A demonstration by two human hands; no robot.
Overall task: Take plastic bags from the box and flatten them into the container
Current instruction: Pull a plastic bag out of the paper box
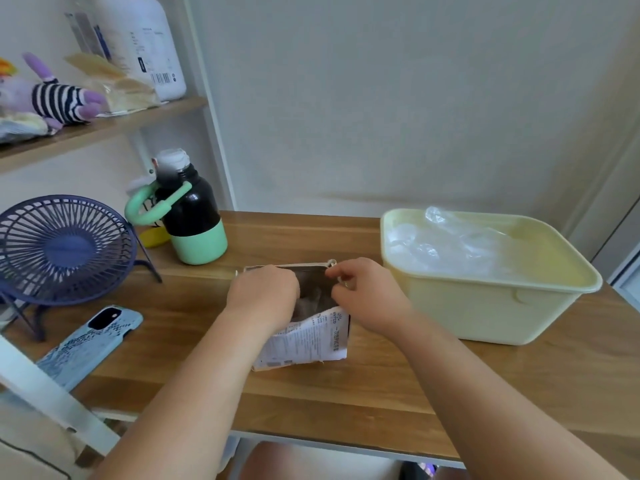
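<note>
L hand (263,292), R hand (367,294) at 1 box (304,341); 1 container (485,306) w/ bags (450,244)

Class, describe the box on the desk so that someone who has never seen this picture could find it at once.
Start at the wooden desk by the pale wall. Near its middle, between the black-and-mint bottle and the yellow container, stands a box. It alone is white printed card, open at the top, with the left hand reaching in and the right hand holding its rim.
</note>
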